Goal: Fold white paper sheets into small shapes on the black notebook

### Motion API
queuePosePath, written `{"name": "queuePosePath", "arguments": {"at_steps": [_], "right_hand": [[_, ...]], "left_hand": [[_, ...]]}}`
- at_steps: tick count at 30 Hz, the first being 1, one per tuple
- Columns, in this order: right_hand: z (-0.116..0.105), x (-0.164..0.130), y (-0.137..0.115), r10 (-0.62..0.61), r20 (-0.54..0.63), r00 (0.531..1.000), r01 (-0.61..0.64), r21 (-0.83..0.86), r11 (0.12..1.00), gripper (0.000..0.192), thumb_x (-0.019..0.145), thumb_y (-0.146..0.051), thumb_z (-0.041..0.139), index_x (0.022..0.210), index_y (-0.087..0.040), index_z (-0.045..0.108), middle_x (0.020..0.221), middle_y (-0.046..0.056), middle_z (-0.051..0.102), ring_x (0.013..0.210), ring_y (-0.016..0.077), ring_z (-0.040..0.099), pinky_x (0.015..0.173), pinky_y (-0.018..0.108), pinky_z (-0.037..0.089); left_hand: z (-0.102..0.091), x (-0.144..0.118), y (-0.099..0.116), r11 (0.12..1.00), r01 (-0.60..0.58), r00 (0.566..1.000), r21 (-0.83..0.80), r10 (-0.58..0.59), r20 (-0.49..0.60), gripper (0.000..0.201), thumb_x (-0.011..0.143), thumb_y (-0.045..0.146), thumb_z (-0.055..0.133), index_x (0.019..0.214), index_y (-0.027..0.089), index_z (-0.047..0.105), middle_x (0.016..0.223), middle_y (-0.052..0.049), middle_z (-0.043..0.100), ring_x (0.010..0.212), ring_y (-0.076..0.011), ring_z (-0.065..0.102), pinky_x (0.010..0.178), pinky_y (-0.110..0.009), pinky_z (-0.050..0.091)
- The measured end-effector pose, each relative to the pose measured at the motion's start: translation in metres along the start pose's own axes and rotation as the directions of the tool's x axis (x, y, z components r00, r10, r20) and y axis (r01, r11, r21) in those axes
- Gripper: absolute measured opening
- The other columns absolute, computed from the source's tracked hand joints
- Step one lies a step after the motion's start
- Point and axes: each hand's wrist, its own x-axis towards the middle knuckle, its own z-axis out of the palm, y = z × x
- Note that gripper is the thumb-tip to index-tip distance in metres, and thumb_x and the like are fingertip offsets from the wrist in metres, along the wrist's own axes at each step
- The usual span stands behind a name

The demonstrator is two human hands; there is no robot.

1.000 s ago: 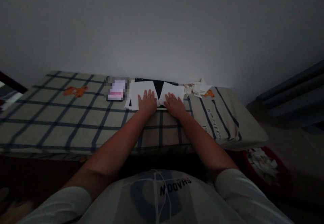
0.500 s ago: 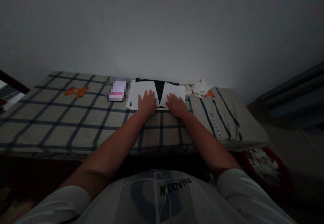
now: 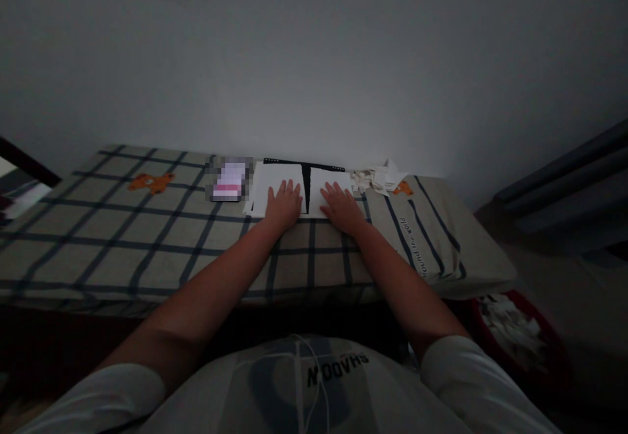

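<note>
Two pieces of white paper lie side by side on a black sheet, with a narrow dark gap between their rough inner edges. On the left piece of paper my left hand rests flat, fingers spread. My right hand lies flat with fingers apart on the right piece of paper. More white sheets peek out at the left under the black sheet. Beside my right hand is a heap of torn paper scraps.
A checked cloth covers the table, which stands against a grey wall. Left of the papers lies a phone, partly blurred. Below the table's right end, a red basin holds many paper scraps.
The wedge-shaped gap between the two paper pieces has narrowed to a thin strip as the right piece shifted leftward under my right hand. The camera view has tilted slightly.
</note>
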Motion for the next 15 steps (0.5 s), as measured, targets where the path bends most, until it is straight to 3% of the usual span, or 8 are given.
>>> {"name": "queuePosePath", "arguments": {"at_steps": [2,5,7,9,12,15], "right_hand": [[-0.006,-0.003,-0.003,-0.056,-0.056,0.997,0.056,0.002,0.998,0.048,0.093,-0.041,0.034,0.136,-0.022,0.042,0.149,0.005,0.029,0.138,0.023,0.019,0.109,0.044,0.015],[-0.016,-0.008,-0.008,-0.107,-0.073,0.992,0.11,0.045,0.993,0.041,0.089,-0.047,0.041,0.118,-0.023,0.059,0.138,0.007,0.045,0.126,0.0236,0.038,0.103,0.04,0.026],[-0.021,-0.012,-0.013,-0.136,-0.034,0.99,0.138,0.062,0.988,0.041,0.087,-0.049,0.045,0.113,-0.022,0.062,0.127,0.008,0.055,0.114,0.0231,0.047,0.096,0.037,0.034],[-0.024,-0.014,-0.017,-0.144,0.009,0.99,0.143,0.065,0.988,0.037,0.089,-0.045,0.044,0.11,-0.021,0.063,0.118,0.008,0.059,0.108,0.0213,0.051,0.091,0.034,0.037],[-0.025,-0.016,-0.02,-0.128,0.04,0.991,0.125,0.062,0.99,0.033,0.092,-0.036,0.039,0.105,-0.021,0.065,0.111,0.008,0.063,0.104,0.0193,0.053,0.088,0.031,0.039],[-0.022,-0.018,-0.02,-0.08,-0.004,0.997,0.08,0.102,0.992,0.032,0.093,-0.031,0.037,0.105,-0.022,0.065,0.106,0.006,0.065,0.1,0.0179,0.056,0.084,0.029,0.041]], "left_hand": [[-0.002,-0.001,0.0,1.0,-0.002,1.0,-0.002,0.002,-0.008,0.048,0.093,0.031,0.025,0.136,0.019,0.04,0.146,-0.011,0.033,0.137,-0.0271,0.022,0.107,-0.055,0.018],[-0.007,-0.002,0.001,0.998,-0.064,0.997,0.008,0.064,-0.049,0.04,0.091,0.029,0.032,0.125,0.024,0.052,0.143,-0.007,0.039,0.135,-0.0271,0.026,0.108,-0.057,0.015],[-0.011,-0.002,0.002,0.985,-0.174,0.984,0.007,0.175,-0.044,0.036,0.09,0.026,0.035,0.116,0.026,0.059,0.136,-0.005,0.048,0.13,-0.0253,0.034,0.109,-0.054,0.015],[-0.013,-0.002,0.002,0.965,-0.262,0.965,-0.019,0.262,-0.003,0.035,0.09,0.028,0.036,0.112,0.024,0.062,0.128,-0.006,0.055,0.123,-0.0233,0.043,0.108,-0.046,0.024],[-0.013,0.0,-0.001,0.951,-0.3,0.952,-0.079,0.304,0.043,0.039,0.09,0.032,0.034,0.116,0.02,0.061,0.127,-0.008,0.056,0.12,-0.0215,0.047,0.103,-0.038,0.034],[-0.009,0.001,-0.01,0.937,-0.313,0.946,-0.159,0.323,0.042,0.041,0.091,0.033,0.033,0.12,0.019,0.058,0.13,-0.007,0.053,0.124,-0.0196,0.044,0.107,-0.037,0.031]]}}
